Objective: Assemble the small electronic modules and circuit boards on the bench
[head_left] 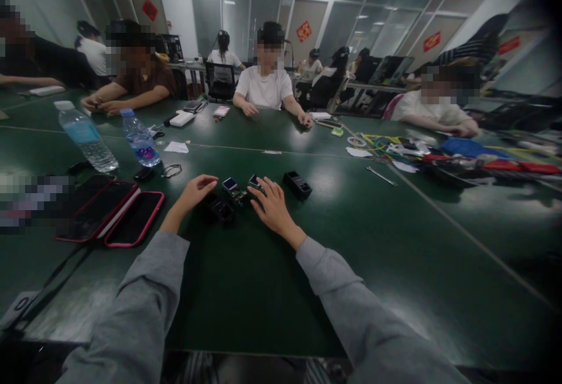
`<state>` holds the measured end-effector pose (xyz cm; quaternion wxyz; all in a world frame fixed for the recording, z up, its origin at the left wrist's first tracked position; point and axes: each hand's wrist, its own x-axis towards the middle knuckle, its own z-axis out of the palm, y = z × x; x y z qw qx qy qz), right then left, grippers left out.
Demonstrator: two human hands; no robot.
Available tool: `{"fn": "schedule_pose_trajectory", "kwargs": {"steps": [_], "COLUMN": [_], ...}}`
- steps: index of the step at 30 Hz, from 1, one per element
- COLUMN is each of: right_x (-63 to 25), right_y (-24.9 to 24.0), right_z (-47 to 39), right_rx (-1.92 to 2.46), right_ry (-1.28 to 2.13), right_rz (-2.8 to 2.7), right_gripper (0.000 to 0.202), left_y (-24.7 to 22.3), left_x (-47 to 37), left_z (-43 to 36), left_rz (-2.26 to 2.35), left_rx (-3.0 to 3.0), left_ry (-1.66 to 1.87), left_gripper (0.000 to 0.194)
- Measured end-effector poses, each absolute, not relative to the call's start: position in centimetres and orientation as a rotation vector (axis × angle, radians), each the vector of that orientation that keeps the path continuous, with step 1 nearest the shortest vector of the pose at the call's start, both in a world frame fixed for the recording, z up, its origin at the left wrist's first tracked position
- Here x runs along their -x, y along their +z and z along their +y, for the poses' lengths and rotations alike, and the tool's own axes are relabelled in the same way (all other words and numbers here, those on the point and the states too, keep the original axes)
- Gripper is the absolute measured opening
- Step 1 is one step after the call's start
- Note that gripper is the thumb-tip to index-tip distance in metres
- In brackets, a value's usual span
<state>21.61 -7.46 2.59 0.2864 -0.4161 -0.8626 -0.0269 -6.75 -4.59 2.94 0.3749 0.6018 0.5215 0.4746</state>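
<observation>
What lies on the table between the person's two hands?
In the head view, small dark electronic parts lie between the left hand and right hand, on the green table.

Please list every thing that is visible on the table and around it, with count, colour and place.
small electronic modules with blue screens: two, dark, between the hands.
open black plastic case: one, right of the modules.
small black box: one, near the left hand.
clear plastic water bottles: two, blue caps, far left.
red-edged phones: two, dark screens, left.
white paper slip: one, beside the bottles.
green table: one, glossy.
seated people: several, across the table.
left hand: curled, open, beside the box.
right hand: spread flat, touching a module.
</observation>
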Motion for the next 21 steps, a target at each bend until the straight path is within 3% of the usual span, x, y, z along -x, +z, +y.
{"fn": "schedule_pose_trajectory", "kwargs": {"steps": [4,10,21], "right_x": [-23.5,-24.3,-23.8], "right_y": [1.8,0.7,1.2], "right_z": [-6.3,-6.1,-6.8], "right_rx": [1.214,1.282,1.395], "right_ry": [-0.108,-0.081,0.026], "right_rz": [-2.266,-2.276,-2.132], "right_gripper": [0.042,0.04,0.035], "left_y": [4.4,5.1,4.6], "left_x": [5.8,1.3,0.2], "left_z": [-5.5,-7.5,-2.4], "left_rz": [1.626,1.751,1.518], "left_rx": [-1.848,-2.267,-2.372], "left_ry": [1.072,0.607,0.667], "left_gripper": [0.034,0.049,0.046]}}
